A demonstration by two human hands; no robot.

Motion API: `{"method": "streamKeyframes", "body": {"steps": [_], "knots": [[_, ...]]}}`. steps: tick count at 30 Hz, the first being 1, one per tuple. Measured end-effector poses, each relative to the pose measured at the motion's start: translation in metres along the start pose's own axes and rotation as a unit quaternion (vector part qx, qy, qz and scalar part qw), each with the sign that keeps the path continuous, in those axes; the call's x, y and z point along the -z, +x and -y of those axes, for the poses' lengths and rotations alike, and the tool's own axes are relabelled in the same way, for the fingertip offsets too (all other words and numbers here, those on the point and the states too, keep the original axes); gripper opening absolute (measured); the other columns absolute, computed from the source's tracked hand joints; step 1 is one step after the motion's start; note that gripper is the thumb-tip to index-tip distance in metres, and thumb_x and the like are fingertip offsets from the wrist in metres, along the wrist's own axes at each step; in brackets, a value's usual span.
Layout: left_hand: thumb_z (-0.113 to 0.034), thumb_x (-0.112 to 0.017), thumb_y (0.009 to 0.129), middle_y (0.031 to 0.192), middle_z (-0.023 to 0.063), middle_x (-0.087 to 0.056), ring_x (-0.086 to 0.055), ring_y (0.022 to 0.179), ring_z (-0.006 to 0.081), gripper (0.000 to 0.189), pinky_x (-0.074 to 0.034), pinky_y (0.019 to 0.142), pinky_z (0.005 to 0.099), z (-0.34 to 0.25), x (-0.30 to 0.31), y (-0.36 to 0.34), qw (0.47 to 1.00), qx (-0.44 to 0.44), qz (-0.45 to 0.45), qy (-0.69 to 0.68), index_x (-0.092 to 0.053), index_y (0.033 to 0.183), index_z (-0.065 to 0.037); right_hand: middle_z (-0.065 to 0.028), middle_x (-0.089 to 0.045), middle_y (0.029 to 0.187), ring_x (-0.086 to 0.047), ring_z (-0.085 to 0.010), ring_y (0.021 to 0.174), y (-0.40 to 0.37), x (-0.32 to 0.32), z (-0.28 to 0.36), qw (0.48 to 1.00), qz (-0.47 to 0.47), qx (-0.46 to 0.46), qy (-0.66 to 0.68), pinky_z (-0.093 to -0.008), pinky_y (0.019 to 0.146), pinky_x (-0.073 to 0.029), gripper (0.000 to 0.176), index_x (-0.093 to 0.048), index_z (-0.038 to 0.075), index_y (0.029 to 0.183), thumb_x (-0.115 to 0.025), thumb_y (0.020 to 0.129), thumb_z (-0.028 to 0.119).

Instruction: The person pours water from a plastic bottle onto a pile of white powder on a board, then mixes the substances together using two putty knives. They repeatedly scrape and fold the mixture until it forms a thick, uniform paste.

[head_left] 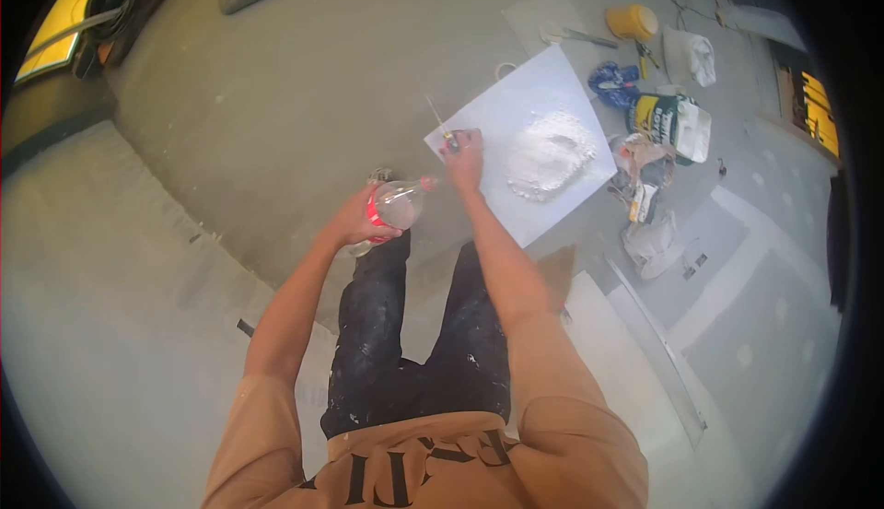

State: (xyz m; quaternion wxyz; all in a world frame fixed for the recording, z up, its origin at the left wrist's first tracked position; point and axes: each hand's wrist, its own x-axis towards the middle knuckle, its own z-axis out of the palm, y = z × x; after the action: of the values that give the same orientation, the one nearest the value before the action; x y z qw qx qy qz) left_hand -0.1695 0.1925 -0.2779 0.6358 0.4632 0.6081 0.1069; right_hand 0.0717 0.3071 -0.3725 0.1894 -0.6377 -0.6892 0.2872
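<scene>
– Two hands are shown; what is held left of the white board (571,76)?
– A clear bottle (401,205) with a red label is gripped by the left hand (352,219), fingers curled round its side, its red cap (427,183) turned towards the board.
– And at the board's left corner?
– A thin-shafted tool (451,141) is pinched in the fingers of the right hand (465,157).
– What is seen further right?
– White powder (552,154) is heaped on the board; past its right edge, a blue item (614,83), a yellow tub (632,22) and a labelled bucket (656,118) are set down
</scene>
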Motion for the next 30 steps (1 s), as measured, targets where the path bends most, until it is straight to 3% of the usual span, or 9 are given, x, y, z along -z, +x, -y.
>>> {"method": "streamKeyframes", "body": {"steps": [3, 10, 12, 13, 15, 16, 19, 21, 30], "knots": [[-0.043, -0.098, 0.058, 0.139, 0.0195, -0.062, -0.06, 0.129, 0.0357, 0.108, -0.047, 0.111, 0.0448, -0.015, -0.007, -0.004, 0.999, -0.014, -0.028, 0.018, -0.049, 0.145, -0.001, -0.0141, -0.058, 0.109, -0.061, -0.0356, 0.101, -0.01, 0.036, 0.007, 0.997, -0.024, -0.045, 0.063, -0.0446, 0.087, -0.051, 0.038, -0.069, 0.003, 0.114, -0.083, 0.08, 0.01], [-0.042, -0.097, 0.059, 0.134, 0.0192, -0.064, -0.062, 0.125, 0.0361, 0.106, -0.048, 0.109, 0.0449, -0.051, -0.029, -0.006, 0.997, -0.042, -0.02, 0.055, -0.049, 0.143, -0.002, -0.0231, -0.07, 0.098, -0.069, -0.0337, 0.086, -0.096, 0.163, -0.05, 0.979, -0.116, -0.143, 0.086, -0.0427, 0.077, -0.053, 0.032, -0.058, -0.002, 0.127, -0.063, 0.098, 0.011], [-0.042, -0.097, 0.058, 0.133, 0.0192, -0.064, -0.062, 0.124, 0.0357, 0.105, -0.049, 0.108, 0.0448, -0.068, -0.036, -0.005, 0.998, -0.033, -0.02, 0.048, -0.049, 0.143, -0.002, -0.0203, -0.07, 0.091, -0.068, -0.0368, 0.085, -0.113, 0.194, -0.079, 0.922, -0.047, -0.34, 0.178, -0.0451, 0.077, -0.052, 0.035, -0.054, -0.003, 0.132, -0.058, 0.102, 0.015], [-0.042, -0.097, 0.058, 0.133, 0.0192, -0.064, -0.062, 0.124, 0.0357, 0.105, -0.049, 0.108, 0.0448, -0.071, -0.041, -0.005, 0.998, -0.035, -0.013, 0.053, -0.049, 0.143, -0.002, -0.0203, -0.07, 0.091, -0.068, -0.0368, 0.085, -0.122, 0.2, -0.101, 0.92, -0.053, -0.345, 0.18, -0.0451, 0.077, -0.052, 0.035, -0.054, -0.003, 0.132, -0.058, 0.102, 0.015], [-0.04, -0.098, 0.059, 0.132, 0.0182, -0.065, -0.063, 0.123, 0.0338, 0.102, -0.049, 0.106, 0.0439, -0.081, -0.05, -0.001, 0.997, -0.051, -0.017, 0.059, -0.051, 0.142, -0.002, -0.0045, -0.06, 0.08, -0.057, -0.0119, 0.067, -0.128, 0.205, -0.134, 0.928, -0.022, -0.32, 0.191, -0.034, 0.064, -0.051, 0.036, -0.052, 0.0, 0.137, -0.057, 0.105, 0.017], [-0.04, -0.098, 0.059, 0.132, 0.0182, -0.065, -0.063, 0.123, 0.0338, 0.102, -0.049, 0.106, 0.0439, -0.086, -0.057, 0.0, 0.996, -0.053, -0.015, 0.064, -0.051, 0.142, -0.002, -0.0045, -0.06, 0.08, -0.057, -0.0119, 0.067, -0.127, 0.203, -0.145, 0.926, -0.025, -0.321, 0.195, -0.034, 0.064, -0.051, 0.036, -0.052, 0.0, 0.137, -0.057, 0.105, 0.017], [-0.038, -0.098, 0.059, 0.131, 0.0173, -0.065, -0.064, 0.122, 0.0318, 0.1, -0.05, 0.105, 0.0432, -0.103, -0.073, -0.003, 0.998, -0.037, -0.015, 0.052, -0.052, 0.14, -0.003, -0.0126, -0.068, 0.09, -0.066, -0.0231, 0.076, -0.117, 0.188, -0.158, 0.948, -0.07, -0.285, 0.125, -0.0383, 0.074, -0.054, 0.037, -0.054, 0.0, 0.137, -0.058, 0.105, 0.017], [-0.038, -0.098, 0.06, 0.13, 0.0167, -0.066, -0.065, 0.121, 0.0309, 0.098, -0.05, 0.104, 0.0427, -0.117, -0.084, -0.004, 0.997, -0.027, -0.019, 0.066, -0.053, 0.14, -0.004, -0.0274, -0.07, 0.111, -0.067, -0.0439, 0.105, -0.099, 0.177, -0.153, 0.961, -0.13, -0.225, 0.099, -0.0474, 0.095, -0.05, 0.039, -0.055, -0.003, 0.137, -0.055, 0.104, 0.017], [-0.042, -0.095, 0.065, 0.129, 0.0146, -0.067, -0.065, 0.121, 0.0303, 0.094, -0.05, 0.104, 0.0429, -0.126, -0.113, 0.013, 0.998, -0.009, 0.02, 0.052, -0.051, 0.14, -0.006, -0.0294, -0.061, 0.129, -0.06, -0.0474, 0.117, -0.072, 0.14, -0.098, 0.97, -0.102, -0.186, 0.119, -0.0496, 0.099, -0.049, 0.041, -0.054, -0.003, 0.139, -0.055, 0.102, 0.012]]}}
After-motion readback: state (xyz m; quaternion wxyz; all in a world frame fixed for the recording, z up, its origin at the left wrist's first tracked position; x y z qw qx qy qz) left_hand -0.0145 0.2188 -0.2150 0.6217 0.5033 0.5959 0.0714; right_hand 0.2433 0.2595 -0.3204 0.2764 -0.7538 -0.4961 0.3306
